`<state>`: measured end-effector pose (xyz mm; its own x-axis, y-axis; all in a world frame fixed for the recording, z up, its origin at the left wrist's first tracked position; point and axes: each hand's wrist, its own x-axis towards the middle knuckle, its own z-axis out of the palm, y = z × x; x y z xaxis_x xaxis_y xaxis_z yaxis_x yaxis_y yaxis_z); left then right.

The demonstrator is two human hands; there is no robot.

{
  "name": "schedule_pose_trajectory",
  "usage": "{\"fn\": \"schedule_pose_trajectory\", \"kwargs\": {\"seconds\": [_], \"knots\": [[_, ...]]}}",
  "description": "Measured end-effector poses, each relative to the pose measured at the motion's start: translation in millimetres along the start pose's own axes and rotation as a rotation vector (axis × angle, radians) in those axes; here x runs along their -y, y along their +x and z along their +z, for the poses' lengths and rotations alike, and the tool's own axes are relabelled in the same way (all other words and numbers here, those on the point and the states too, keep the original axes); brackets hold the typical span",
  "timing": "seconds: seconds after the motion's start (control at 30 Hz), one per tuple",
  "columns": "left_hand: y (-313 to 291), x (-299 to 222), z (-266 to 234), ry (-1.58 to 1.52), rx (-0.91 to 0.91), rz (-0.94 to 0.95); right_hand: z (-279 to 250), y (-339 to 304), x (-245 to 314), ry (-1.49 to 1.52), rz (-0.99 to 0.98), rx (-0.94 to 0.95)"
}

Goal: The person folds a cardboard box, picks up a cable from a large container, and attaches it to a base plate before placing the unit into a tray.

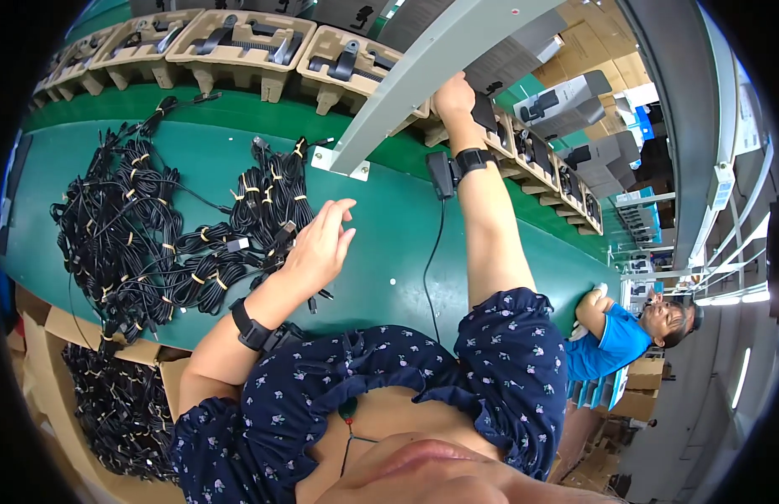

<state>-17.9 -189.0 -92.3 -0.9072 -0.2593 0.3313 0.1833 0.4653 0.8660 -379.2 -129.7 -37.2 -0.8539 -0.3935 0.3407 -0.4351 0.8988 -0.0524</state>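
Two hands in view: left hand (316, 252) grip open, fingers loosely bent and nothing seen in it, just beside the tied black cables (137, 210) heaped on the left of the green desk (373, 277); contact with them cannot be told. Right hand (454, 94) extends beside the metal post (406, 88) to the row of trays (200, 74) beyond the desk, its grip turned away, so whether closed on anything cannot be told. More cables fill a carton (45, 361) at lower left; co-worker (606, 343) in blue at right.
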Motion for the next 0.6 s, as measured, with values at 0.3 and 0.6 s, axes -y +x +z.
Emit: {"fn": "schedule_pose_trajectory", "kwargs": {"seconds": [0.3, 0.6], "knots": [[0.3, 0.1, 1.9, 0.042, 0.008, 0.010, -8.4, -9.7, -12.6, -0.021, -0.036, 0.114], [4.8, -11.6, -23.2, 0.353, -0.345, 0.388, 3.3, 0.8, -11.0, -0.187, -0.158, 0.010]]}}
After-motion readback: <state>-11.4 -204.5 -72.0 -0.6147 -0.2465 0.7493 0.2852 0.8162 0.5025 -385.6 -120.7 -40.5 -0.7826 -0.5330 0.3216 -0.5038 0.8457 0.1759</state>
